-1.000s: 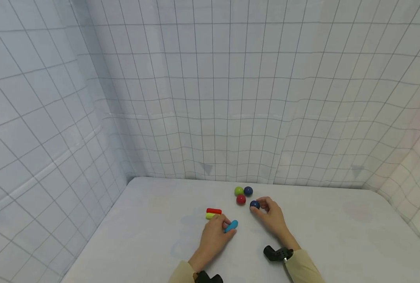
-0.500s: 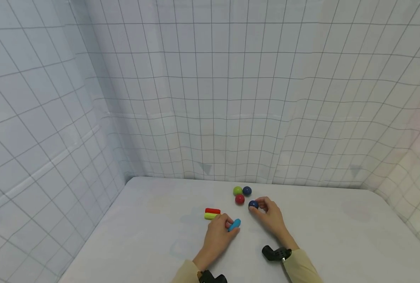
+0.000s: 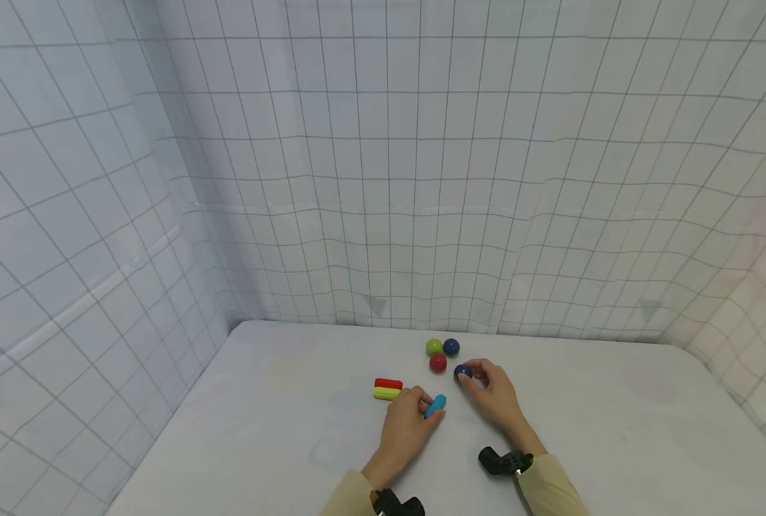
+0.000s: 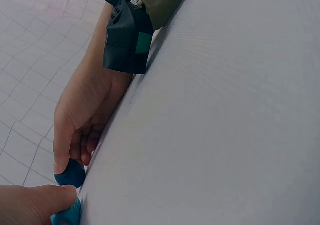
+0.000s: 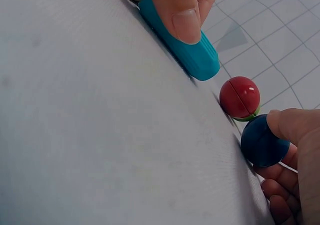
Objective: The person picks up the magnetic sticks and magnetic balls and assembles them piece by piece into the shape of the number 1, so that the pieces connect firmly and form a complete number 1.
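Note:
My left hand [image 3: 407,428] pinches a light-blue ribbed stick [image 5: 200,60] with a rounded end, thumb along its near side, low over the table. To its right, my right hand [image 3: 500,403] holds a glossy dark-blue ball [image 5: 262,142] between thumb and fingers, down at the table surface. In the left wrist view the ball [image 4: 71,174] appears just beyond the light-blue stick [image 4: 67,214]. Beside my left knuckles lie a red stick [image 3: 388,383] and a yellow stick [image 3: 386,393], side by side, the yellow one's right end close to the hand.
Behind the hands, a green ball [image 3: 433,347], a second dark-blue ball [image 3: 451,347] and a red ball [image 3: 438,362] sit in a tight cluster. The white table [image 3: 279,416] ends at a grid-patterned curtain [image 3: 383,215] at the back and sides.
My left hand has slid to the right and slightly away with the light-blue stick, closer to the right hand. The right hand stays nearly in place with the dark-blue ball.

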Demonstrator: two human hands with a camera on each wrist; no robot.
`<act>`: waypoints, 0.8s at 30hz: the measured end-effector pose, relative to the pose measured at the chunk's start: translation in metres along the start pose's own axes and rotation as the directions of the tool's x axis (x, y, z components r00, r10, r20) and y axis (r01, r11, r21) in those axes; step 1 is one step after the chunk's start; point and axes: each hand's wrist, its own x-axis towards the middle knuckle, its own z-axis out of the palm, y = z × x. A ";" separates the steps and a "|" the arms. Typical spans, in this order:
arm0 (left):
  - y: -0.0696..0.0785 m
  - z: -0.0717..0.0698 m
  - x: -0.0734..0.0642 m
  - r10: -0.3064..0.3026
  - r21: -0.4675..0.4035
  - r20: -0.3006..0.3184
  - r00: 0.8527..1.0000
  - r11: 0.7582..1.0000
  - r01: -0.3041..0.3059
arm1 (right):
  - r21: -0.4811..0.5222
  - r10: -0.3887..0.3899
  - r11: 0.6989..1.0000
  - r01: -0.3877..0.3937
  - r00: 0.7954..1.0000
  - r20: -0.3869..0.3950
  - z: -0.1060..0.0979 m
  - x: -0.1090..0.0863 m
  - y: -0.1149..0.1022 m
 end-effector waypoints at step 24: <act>0.003 0.008 0.004 0.012 0.003 0.004 1.000 1.000 -0.012 | -0.035 -0.099 0.994 0.099 0.995 0.011 0.001 -0.001 0.003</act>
